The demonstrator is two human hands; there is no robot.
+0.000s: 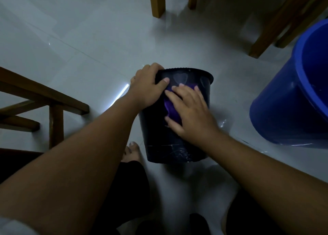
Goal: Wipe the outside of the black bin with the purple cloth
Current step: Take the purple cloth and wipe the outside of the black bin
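- The bin [175, 116] stands on the floor [88, 57], under both hands.
- The left hand [147, 87] is wrapped over the rim, likely so the bin won't slide.
- The right hand [191, 112] lies flat with fingers spread, pressing the cloth [171, 107] on the side to rub it.
- The bin stands tall, leaning slightly, mouth up.

Both bare forearms reach forward from the lower corners toward twelve o'clock. The left hand [146, 87] curls its fingers over an edge, thumb [162, 83] pointing toward three o'clock. The right hand [190, 110] lies flat, palm down, fingers [174, 97] spread toward ten o'clock.
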